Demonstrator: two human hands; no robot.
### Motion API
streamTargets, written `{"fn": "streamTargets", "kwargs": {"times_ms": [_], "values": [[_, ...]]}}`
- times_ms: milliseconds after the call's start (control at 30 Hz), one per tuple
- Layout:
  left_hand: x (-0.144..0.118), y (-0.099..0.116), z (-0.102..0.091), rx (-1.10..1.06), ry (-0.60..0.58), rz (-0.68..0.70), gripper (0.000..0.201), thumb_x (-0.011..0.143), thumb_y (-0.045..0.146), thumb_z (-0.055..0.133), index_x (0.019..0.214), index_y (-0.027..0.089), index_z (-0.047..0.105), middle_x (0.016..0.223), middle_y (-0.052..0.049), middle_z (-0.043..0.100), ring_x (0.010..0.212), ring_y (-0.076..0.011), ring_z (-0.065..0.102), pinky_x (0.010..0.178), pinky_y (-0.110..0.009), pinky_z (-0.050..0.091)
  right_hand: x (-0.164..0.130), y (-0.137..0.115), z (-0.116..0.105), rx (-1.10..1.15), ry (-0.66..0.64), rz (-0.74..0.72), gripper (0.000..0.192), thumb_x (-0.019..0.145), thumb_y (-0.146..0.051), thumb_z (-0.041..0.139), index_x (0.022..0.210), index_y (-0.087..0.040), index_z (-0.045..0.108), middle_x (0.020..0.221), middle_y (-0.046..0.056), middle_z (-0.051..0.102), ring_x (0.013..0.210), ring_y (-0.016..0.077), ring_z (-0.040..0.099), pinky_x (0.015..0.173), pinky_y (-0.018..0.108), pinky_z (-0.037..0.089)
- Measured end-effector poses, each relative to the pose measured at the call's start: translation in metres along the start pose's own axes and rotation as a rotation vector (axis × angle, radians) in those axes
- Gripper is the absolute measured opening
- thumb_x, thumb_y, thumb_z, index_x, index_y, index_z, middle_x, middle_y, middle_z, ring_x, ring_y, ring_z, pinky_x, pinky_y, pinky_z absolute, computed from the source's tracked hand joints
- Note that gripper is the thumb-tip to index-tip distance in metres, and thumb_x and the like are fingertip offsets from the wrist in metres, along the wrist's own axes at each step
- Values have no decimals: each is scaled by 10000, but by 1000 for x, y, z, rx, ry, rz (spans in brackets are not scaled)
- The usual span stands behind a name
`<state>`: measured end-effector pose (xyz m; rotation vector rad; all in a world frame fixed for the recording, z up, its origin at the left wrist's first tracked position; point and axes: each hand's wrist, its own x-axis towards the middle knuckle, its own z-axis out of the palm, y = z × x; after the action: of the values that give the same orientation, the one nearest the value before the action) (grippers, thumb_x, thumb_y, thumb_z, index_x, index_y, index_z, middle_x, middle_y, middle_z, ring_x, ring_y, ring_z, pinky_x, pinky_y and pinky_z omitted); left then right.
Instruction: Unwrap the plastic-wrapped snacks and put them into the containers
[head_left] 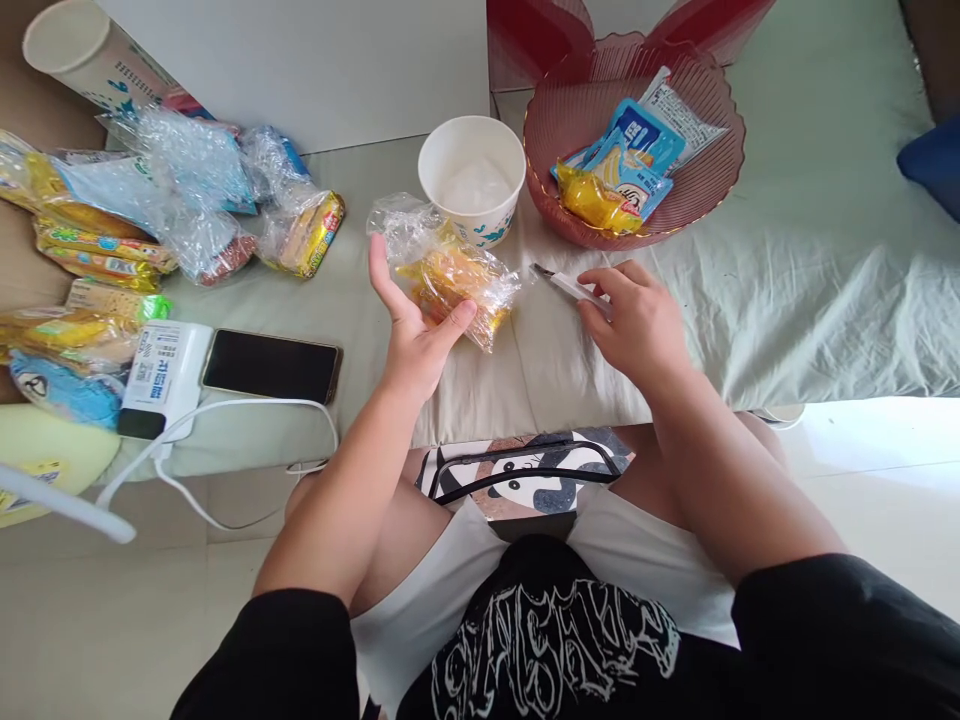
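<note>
My left hand [420, 335] holds a clear plastic bag of yellow-wrapped snacks [457, 285], its thumb pressed on the front and its index finger raised at the bag's gathered top. In my right hand [637, 315] is a slim white utility knife [574, 287], gripped between thumb and fingers, with its dark blade pointing left toward the bag. A small gap separates blade and bag. Right behind the bag stands a white paper tub [472, 165] with some clear plastic inside. A pink ribbed bowl [712, 190] behind my right hand holds several snack packets [637, 150].
Several bagged snacks [172, 180] lie at the left, near another paper tub [71, 40]. A black phone [271, 365] rests beside a white power bank [166, 370] with a white cable [247, 405]. Behind stand a white panel [337, 70] and red boxes [536, 35].
</note>
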<state>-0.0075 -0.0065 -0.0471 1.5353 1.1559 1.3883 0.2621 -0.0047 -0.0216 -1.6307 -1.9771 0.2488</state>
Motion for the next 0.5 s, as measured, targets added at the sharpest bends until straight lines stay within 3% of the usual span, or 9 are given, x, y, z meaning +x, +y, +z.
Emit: {"fn": "streamTargets", "kwargs": {"times_ms": [67,133,200,267,400,500], "values": [[-3,-3,1,20,-24,14,1026,821,638,817,1606,498,172,1329,-78,663,1086,-236,737,985,-433,606,0,0,0,-34,35,44,267,932,-311,587,1132,-221,739,1058,130,702,986,308,663,878,477,542],[-6,-5,-1,80,-39,27,901,800,677,815,1542,419,374,1281,-85,663,1087,-248,726,977,-424,604,-1,-2,-2,33,52,27,349,905,-311,607,1231,-225,697,1162,144,690,1089,336,647,956,533,533],[-8,-6,-4,169,-10,33,731,807,701,793,1396,340,556,1243,-91,652,1127,-258,699,980,-413,596,-3,-7,-4,222,0,-73,472,889,-340,616,1350,-241,622,1273,138,667,1153,330,636,997,538,539],[-8,-6,-8,254,57,30,595,831,697,769,1244,289,643,1204,-90,644,1144,-253,672,962,-390,595,-6,-14,-6,442,-88,-176,534,905,-379,583,1425,-263,551,1358,120,642,1195,310,636,1001,515,557],[-3,-8,-18,289,171,25,479,866,653,761,1137,283,622,1149,-66,625,1074,-214,647,886,-337,597,-11,-28,-10,619,-177,-257,560,921,-436,599,1447,-261,524,1439,119,617,1258,299,634,1022,492,563],[0,-10,-25,257,215,70,620,823,663,800,1270,331,526,1257,-73,582,1117,-224,636,879,-346,599,-11,-34,-8,508,-173,-339,359,878,-322,669,1230,-252,649,1285,99,702,1180,284,669,1041,492,557]]}}
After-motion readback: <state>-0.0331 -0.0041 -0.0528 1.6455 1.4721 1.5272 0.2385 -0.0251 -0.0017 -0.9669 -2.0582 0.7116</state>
